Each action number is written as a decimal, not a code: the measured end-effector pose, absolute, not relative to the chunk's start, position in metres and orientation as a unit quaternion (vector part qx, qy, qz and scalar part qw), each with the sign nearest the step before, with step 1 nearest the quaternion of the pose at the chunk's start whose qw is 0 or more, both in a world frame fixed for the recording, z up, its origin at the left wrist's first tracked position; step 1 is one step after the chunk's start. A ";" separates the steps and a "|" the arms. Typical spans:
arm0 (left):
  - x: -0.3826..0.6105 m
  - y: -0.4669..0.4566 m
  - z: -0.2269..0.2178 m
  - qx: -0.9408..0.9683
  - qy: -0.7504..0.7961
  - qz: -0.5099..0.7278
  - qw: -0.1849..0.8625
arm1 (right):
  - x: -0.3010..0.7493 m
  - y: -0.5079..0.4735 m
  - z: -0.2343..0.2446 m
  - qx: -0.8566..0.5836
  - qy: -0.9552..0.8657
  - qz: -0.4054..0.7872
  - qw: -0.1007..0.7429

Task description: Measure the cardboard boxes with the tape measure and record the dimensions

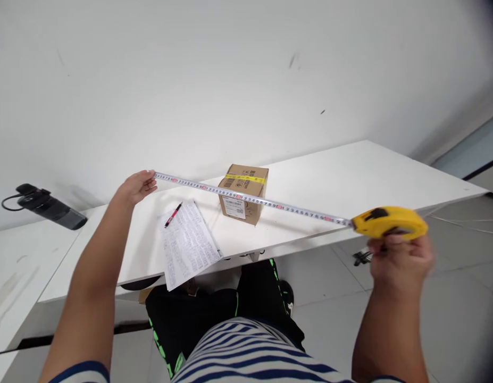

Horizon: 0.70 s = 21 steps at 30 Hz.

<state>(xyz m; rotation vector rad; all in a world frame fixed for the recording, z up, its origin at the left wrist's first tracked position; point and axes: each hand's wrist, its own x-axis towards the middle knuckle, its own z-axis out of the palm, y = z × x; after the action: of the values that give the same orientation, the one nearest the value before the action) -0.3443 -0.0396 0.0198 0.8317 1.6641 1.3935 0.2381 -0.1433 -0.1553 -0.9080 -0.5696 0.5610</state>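
A yellow tape measure [390, 221] is gripped in my right hand [403, 255], out past the desk's front edge. Its metal blade [294, 210] is pulled out in a long straight line, slanting up to the left. At the far end, my left hand [138, 186] pinches the blade's tip between closed fingers. The blade passes in front of a small cardboard box [250, 186] with yellow tape and a white label; I cannot tell whether they touch. Below the blade lies a handwritten sheaf of paper [190, 242], with a red and black pen [173, 215] on it.
The white desk [322, 175] runs along a white wall [246, 80]. A dark bottle [50, 207] with a loop stands at the left. The paper overhangs the desk's front edge. Thin cables [465, 226] hang at the right, above a tiled floor [329, 276].
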 end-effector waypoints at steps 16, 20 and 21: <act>-0.167 0.026 -0.050 0.515 0.614 0.326 0.502 | 0.299 -0.129 -0.130 -0.461 -0.285 0.135 0.830; -0.154 0.023 -0.052 0.488 0.622 0.346 0.505 | 0.253 -0.097 -0.140 -0.453 -0.257 0.179 0.834; -0.153 0.023 -0.052 0.483 0.626 0.350 0.503 | 0.241 -0.089 -0.141 -0.454 -0.255 0.192 0.832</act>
<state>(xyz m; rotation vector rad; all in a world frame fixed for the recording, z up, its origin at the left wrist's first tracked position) -0.1526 0.0231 -0.0521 1.1664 1.5115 0.8447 0.2409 -0.0892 -0.1410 -0.9635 -0.5403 0.4062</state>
